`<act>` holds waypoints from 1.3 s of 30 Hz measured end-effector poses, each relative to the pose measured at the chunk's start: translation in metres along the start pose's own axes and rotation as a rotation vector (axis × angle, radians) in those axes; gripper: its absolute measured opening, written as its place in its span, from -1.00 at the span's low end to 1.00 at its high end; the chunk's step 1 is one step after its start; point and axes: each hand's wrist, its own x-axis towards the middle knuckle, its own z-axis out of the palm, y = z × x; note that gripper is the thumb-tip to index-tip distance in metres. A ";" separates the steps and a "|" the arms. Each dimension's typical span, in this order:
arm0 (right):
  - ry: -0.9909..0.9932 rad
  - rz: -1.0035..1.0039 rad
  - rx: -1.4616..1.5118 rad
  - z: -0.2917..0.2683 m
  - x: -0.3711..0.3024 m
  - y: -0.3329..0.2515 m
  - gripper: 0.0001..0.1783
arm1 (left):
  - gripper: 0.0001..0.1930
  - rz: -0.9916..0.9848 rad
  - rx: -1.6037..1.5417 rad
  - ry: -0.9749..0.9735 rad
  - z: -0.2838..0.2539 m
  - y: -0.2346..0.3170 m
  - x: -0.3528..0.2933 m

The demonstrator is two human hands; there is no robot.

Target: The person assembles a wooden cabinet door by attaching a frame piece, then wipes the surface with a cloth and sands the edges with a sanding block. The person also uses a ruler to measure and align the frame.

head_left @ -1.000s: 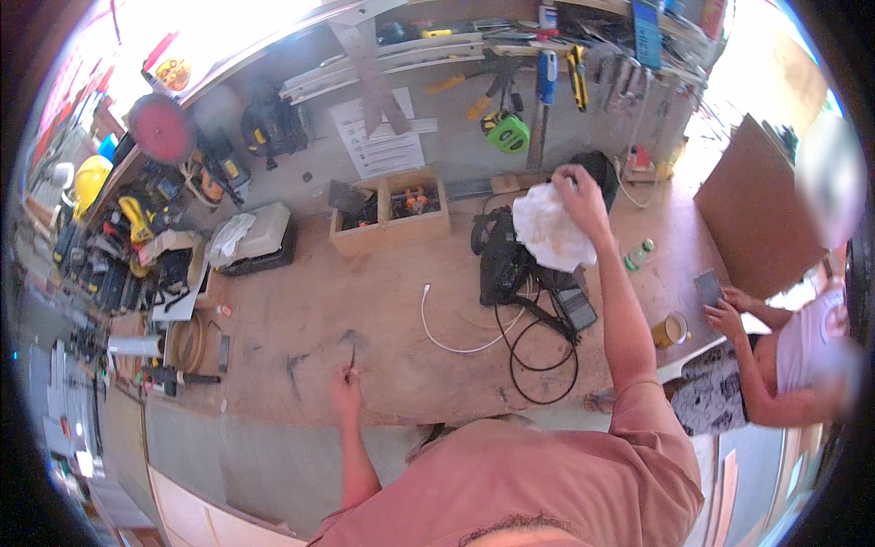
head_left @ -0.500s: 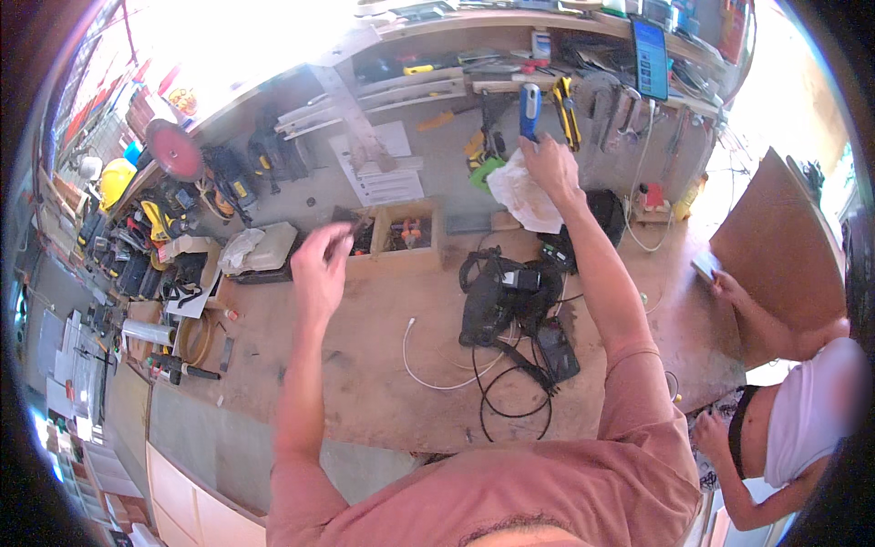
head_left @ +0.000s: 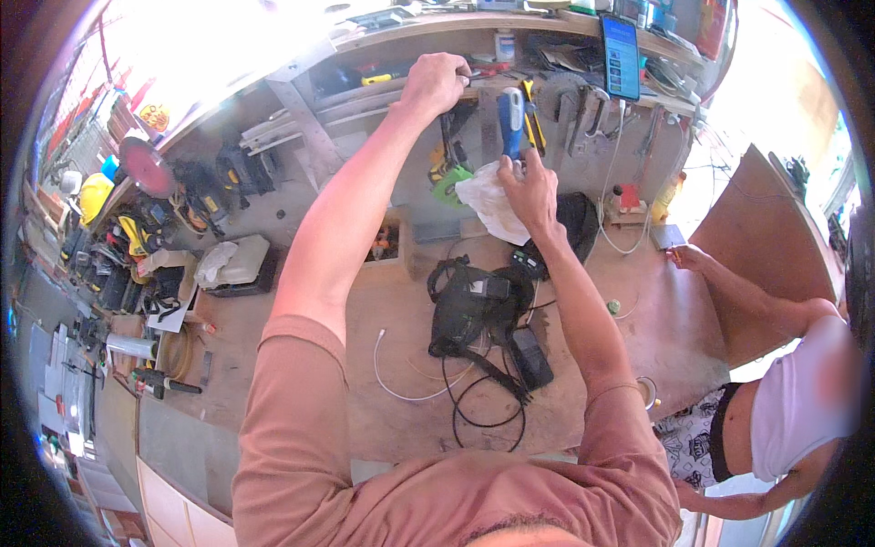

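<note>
My left hand (head_left: 439, 82) reaches far over the bench to the back shelf, its fingers curled beside a red-handled tool (head_left: 492, 69). What those fingers hold, if anything, is hidden. My right hand (head_left: 532, 196) has thumb and forefinger at the lower end of an upright blue-and-grey handled tool (head_left: 510, 123). Against that hand is a crumpled white cloth or paper (head_left: 492, 202). A yellow-and-black tool (head_left: 533, 118) stands just right of the blue handle. Left of the white piece is a bright green round thing (head_left: 450, 187).
On the bench lie a black harness-like bundle with cables (head_left: 469, 305), a white cable (head_left: 387, 378) and a wooden box (head_left: 387, 269), partly behind my left arm. A phone (head_left: 621, 59) leans on the shelf. At right, another person's hand (head_left: 690, 257) touches a small grey block (head_left: 668, 237) beside a brown board (head_left: 761, 246).
My left hand has gone from above the wooden box up and right to the back shelf. My right hand sits slightly lower along the blue handle. The whole view has shifted a little.
</note>
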 end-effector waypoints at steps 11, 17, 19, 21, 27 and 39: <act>0.019 0.188 0.052 -0.068 -0.094 0.038 -0.71 | -0.63 -0.202 -0.510 0.063 0.023 0.070 -0.093; -0.102 0.289 0.046 -0.065 -0.128 0.046 -0.68 | -0.56 -0.554 -0.727 -0.077 0.084 0.063 -0.100; -0.105 0.285 0.042 -0.066 -0.129 0.039 -0.66 | -0.66 -0.550 -0.757 -0.011 0.105 0.054 -0.094; -0.103 0.270 0.065 -0.069 -0.126 0.034 -0.65 | -0.71 -0.518 -0.658 -0.046 0.107 0.048 -0.090; -0.068 0.214 0.057 -0.071 -0.106 0.021 -0.61 | -0.82 -0.379 -0.738 0.133 0.098 0.060 -0.102; -0.151 0.103 0.007 -0.033 -0.014 -0.030 -0.52 | -0.85 -0.580 -0.658 0.341 0.007 0.065 -0.235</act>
